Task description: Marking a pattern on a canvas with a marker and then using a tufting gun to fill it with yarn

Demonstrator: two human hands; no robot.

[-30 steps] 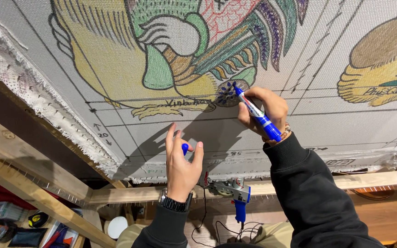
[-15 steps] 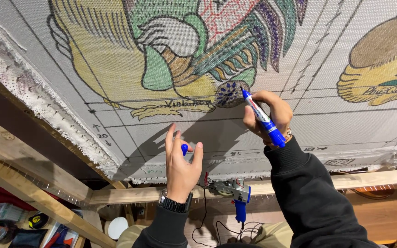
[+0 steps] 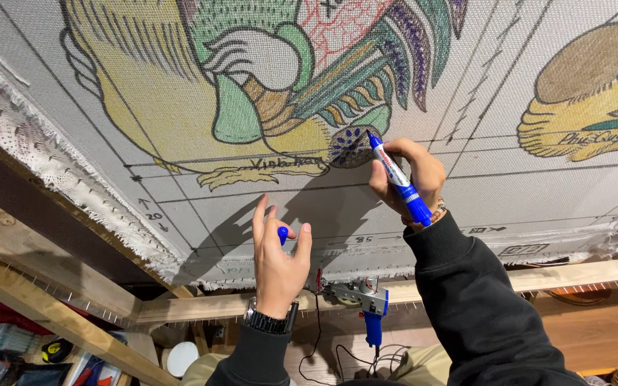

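Right hand (image 3: 410, 175) grips blue marker (image 3: 398, 179), tip on stretched canvas (image 3: 266, 207) for colouring; left hand (image 3: 278, 261) below pinches cap (image 3: 282, 234).

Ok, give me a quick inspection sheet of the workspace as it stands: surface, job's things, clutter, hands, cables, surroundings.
Surface: stretched grey cloth with a coloured drawing and ruled lines, on a wooden frame.
Job's things: blue marker, tip at the dotted round patch; blue cap.
Clutter: boxes and tape measure lower left.
Hands: right hand grips the marker; left hand holds the cap in its fingers.
Cables: thin cord below the blue tool.
Surroundings: frayed cloth edge.
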